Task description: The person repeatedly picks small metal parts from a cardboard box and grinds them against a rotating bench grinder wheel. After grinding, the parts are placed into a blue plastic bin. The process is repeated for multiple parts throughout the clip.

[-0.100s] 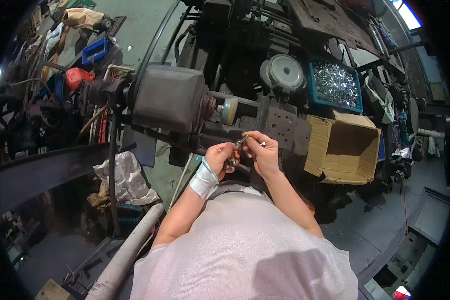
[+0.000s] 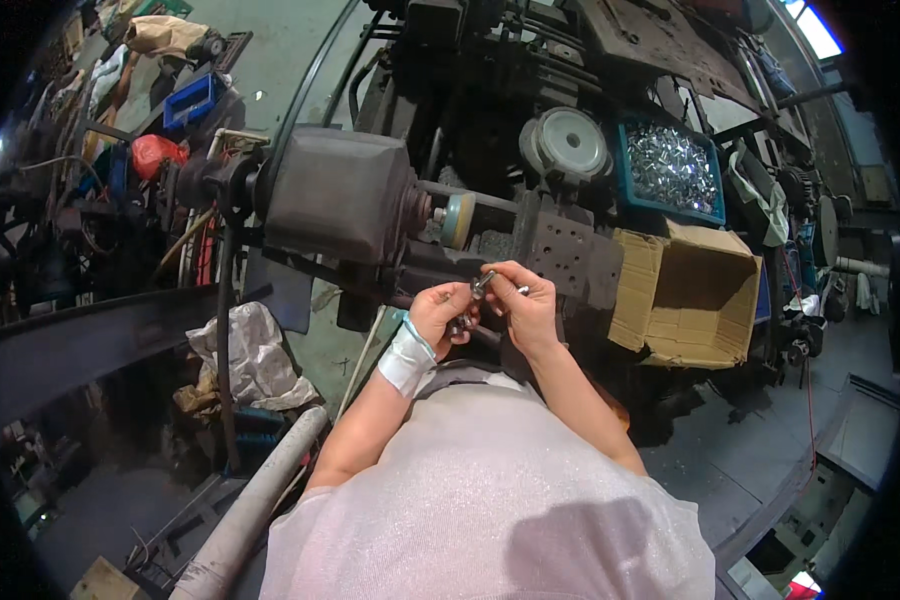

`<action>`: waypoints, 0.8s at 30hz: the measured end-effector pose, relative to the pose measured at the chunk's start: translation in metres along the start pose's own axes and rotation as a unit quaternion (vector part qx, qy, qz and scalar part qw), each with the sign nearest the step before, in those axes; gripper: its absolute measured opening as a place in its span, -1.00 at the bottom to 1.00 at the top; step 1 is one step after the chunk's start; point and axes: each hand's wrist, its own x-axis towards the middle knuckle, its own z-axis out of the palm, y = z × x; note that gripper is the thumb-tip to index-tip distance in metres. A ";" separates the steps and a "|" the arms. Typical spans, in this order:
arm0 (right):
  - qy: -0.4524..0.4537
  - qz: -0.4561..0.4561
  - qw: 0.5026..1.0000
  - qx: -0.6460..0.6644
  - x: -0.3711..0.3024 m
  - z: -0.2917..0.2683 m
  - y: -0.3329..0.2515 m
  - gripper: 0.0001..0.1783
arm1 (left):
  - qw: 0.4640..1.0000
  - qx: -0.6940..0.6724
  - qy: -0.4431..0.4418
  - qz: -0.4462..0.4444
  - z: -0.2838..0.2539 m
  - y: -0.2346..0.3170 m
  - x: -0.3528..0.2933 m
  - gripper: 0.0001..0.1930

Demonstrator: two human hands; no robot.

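Observation:
My left hand (image 2: 440, 318) is closed around several small shiny metal pieces, partly hidden by its curled fingers. A white wrap circles that wrist. Close beside it, my right hand (image 2: 526, 303) pinches a small cylindrical metal part (image 2: 483, 284) between thumb and forefinger. Another bright metal piece (image 2: 523, 290) shows at the right hand's fingers. Both hands are in front of a dark machine, below its yellow and pale green wheel (image 2: 458, 221). A teal crate (image 2: 625, 190) at the right back holds many similar shiny metal parts.
An open cardboard box (image 2: 682, 338) stands right of my hands. The machine's grey housing (image 2: 335, 195) lies to the left, a plate with holes (image 2: 564, 255) just ahead. A round pale disc (image 2: 572, 143) sits farther back. A thick grey pipe (image 2: 255, 505) slants at the lower left.
The pinched metal part has tilted slightly between my right fingers, and my left fingertips have drawn a little away from it. Otherwise the scene is the same.

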 end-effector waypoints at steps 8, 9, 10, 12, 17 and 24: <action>0.017 -0.040 0.992 -0.122 -0.013 0.001 -0.002 -0.89 | 0.947 0.218 0.124 0.200 0.014 -0.006 -0.012 -0.88; 0.013 -0.070 0.988 -0.135 -0.013 0.003 -0.004 -0.89 | 0.923 0.265 0.132 0.245 0.015 -0.007 -0.014 -0.88; 0.008 -0.099 0.984 -0.148 -0.014 0.005 -0.006 -0.89 | 0.895 0.310 0.139 0.289 0.017 -0.006 -0.015 -0.89; 0.004 -0.104 0.983 -0.150 -0.017 0.006 -0.010 -0.89 | 0.857 0.351 0.135 0.352 0.019 -0.004 -0.016 -0.89; 0.000 -0.115 0.981 -0.154 -0.022 0.011 -0.017 -0.90 | 0.818 0.394 0.150 0.393 0.030 0.003 -0.024 -0.89; 0.000 -0.007 0.999 0.038 -0.018 0.004 -0.010 -0.89 | 0.953 0.145 0.106 0.245 0.025 -0.002 -0.024 -0.76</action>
